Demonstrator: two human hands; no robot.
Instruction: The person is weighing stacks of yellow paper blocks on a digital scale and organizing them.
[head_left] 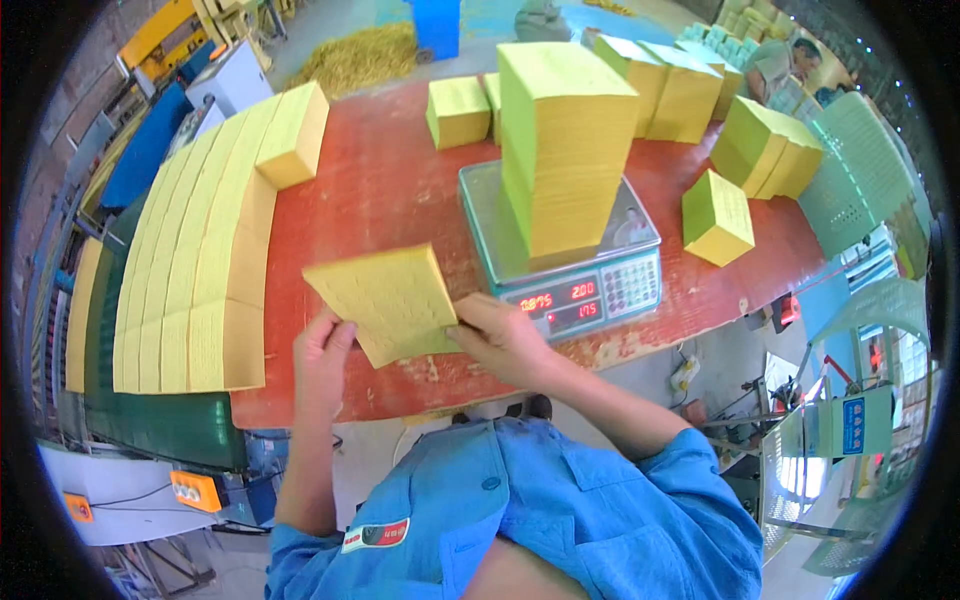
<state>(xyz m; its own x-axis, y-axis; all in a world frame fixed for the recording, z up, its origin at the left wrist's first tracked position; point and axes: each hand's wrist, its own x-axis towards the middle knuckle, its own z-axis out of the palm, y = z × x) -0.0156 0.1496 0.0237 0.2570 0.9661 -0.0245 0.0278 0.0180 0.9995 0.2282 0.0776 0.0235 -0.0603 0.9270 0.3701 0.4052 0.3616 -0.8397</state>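
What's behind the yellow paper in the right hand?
Red tabletop shows above and below the yellow paper, and the scale stands beyond the right hand. Whatever lies directly behind the paper is covered and can't be seen.

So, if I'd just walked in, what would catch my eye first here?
Most likely the tall yellow stack standing on the scale with glowing red digits, right of the middle of the red table. Then the thin yellow pad held between the left fingers and right fingers, and the rows of yellow blocks at the table's left.
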